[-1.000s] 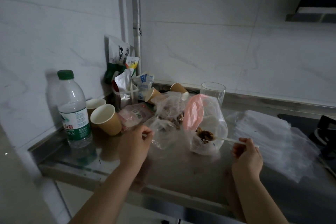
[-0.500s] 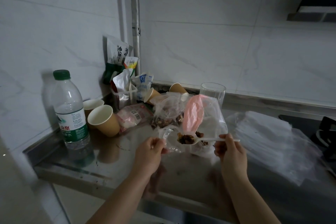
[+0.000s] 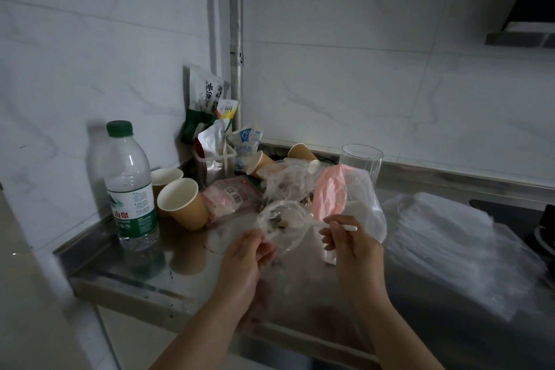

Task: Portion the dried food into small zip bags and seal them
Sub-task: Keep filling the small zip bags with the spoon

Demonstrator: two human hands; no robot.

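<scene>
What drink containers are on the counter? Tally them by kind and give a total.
Paper cups: 4
Glass: 1
Bottle: 1
Total: 6

A small clear zip bag (image 3: 277, 227) gapes open above the left hand (image 3: 246, 258); brown dried food (image 3: 277, 223) inside; white spoon (image 3: 303, 221) dips in.

Left hand (image 3: 249, 252), right hand (image 3: 354, 245) bare; forearms bare, no sleeves visible.
</scene>
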